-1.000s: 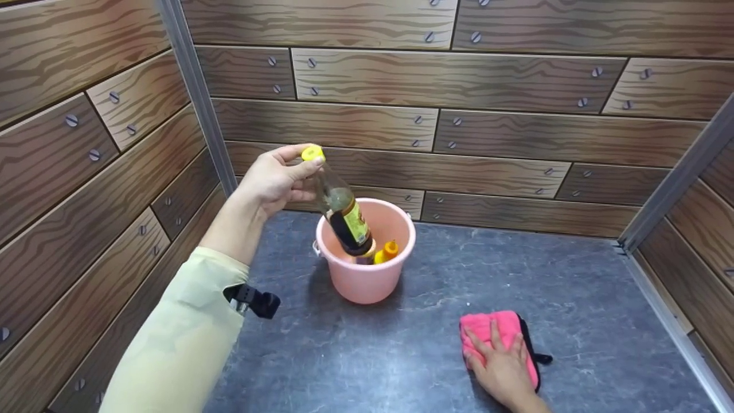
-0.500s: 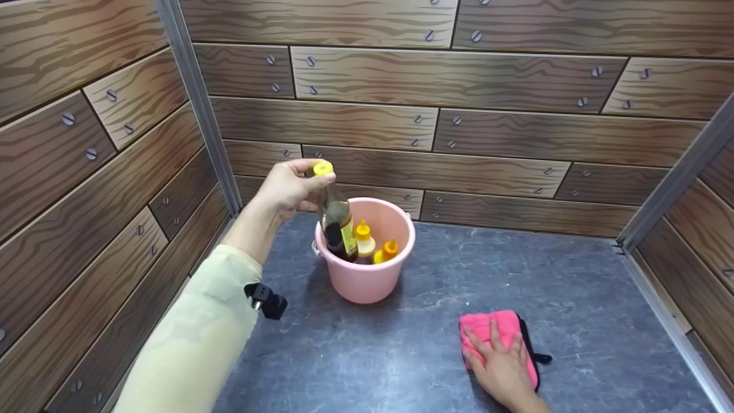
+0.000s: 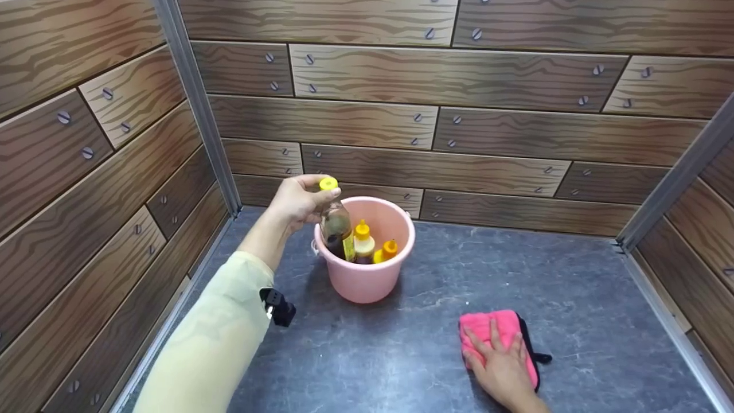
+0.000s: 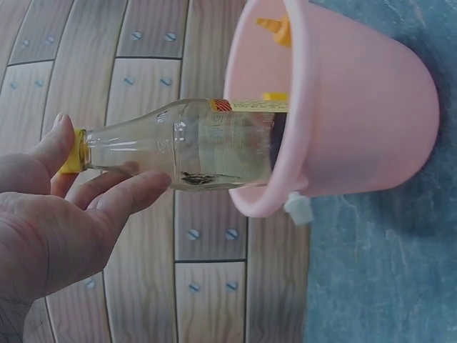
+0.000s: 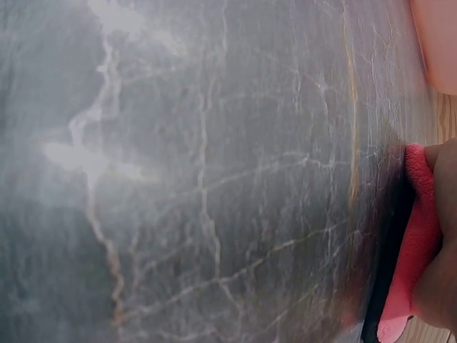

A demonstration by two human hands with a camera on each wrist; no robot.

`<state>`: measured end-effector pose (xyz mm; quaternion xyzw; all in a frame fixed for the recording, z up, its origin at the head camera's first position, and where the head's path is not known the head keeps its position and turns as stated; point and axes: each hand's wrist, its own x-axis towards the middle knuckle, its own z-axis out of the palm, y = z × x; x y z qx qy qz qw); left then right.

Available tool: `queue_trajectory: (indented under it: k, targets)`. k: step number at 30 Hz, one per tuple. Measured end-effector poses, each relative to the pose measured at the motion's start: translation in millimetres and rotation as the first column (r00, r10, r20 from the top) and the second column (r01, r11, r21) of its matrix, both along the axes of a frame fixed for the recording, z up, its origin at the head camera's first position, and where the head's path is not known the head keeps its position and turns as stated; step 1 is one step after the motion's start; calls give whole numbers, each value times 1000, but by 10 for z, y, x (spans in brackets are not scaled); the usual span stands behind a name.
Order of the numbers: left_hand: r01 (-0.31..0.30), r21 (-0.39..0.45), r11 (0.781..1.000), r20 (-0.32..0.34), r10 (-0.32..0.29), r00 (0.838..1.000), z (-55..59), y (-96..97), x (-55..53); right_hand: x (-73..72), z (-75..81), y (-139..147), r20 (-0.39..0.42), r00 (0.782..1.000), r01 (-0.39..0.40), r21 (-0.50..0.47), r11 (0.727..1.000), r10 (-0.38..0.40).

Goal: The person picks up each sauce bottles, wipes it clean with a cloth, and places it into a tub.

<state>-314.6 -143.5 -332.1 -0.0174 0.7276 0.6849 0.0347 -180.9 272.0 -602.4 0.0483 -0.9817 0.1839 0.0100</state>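
Observation:
My left hand [image 3: 298, 201] pinches the yellow cap of a clear glass bottle [image 4: 186, 146] that holds dark liquid and bears a yellow label. The bottle's lower part is inside a pink bucket [image 3: 364, 284]; its base is hidden by the rim in the left wrist view. Beside it in the bucket stand a squeeze bottle [image 3: 363, 244] with a yellow nozzle top and a yellow bottle [image 3: 387, 251] with an orange nozzle. At the front right, my right hand [image 3: 504, 367] lies with spread fingers flat on a folded pink cloth [image 3: 504, 324] with black edging.
The dark marbled tabletop [image 3: 436, 338] is enclosed by wood-patterned walls [image 3: 367, 126] at the back and both sides, with metal corner posts. A white handle pivot [image 4: 298, 209] sticks out from the bucket's side.
My left hand has moved down and slightly right, lowering the bottle from above the others into the bucket's left side and bringing it more upright. The right hand and cloth stay put.

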Motion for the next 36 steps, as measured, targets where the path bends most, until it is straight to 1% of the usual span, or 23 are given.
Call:
queue_trajectory:
  k: [7,14,18,25,32,36]
  targets:
    - [-22,-39,999,0,22,1000,-184,58,-20,6,12,-2,15,1000,3,-2,1000,-3]
    - [-39,-61,997,-37,37,999,-345,102,-49,1,13,-4,11,1000,5,-4,1000,-5]
    - [-49,-67,997,-21,48,999,-400,125,-49,-1,6,-3,4,1000,6,1,1000,-6]
    - [-53,-48,997,15,54,998,-494,160,-60,3,-1,-5,15,1000,9,2,1000,-9]
    - [-46,-99,994,18,48,999,-543,186,-64,16,-2,1,-10,1000,8,-7,1000,-8]
    - [-34,-134,990,0,34,999,-564,209,-63,12,4,-2,2,1000,13,-10,1000,-13]
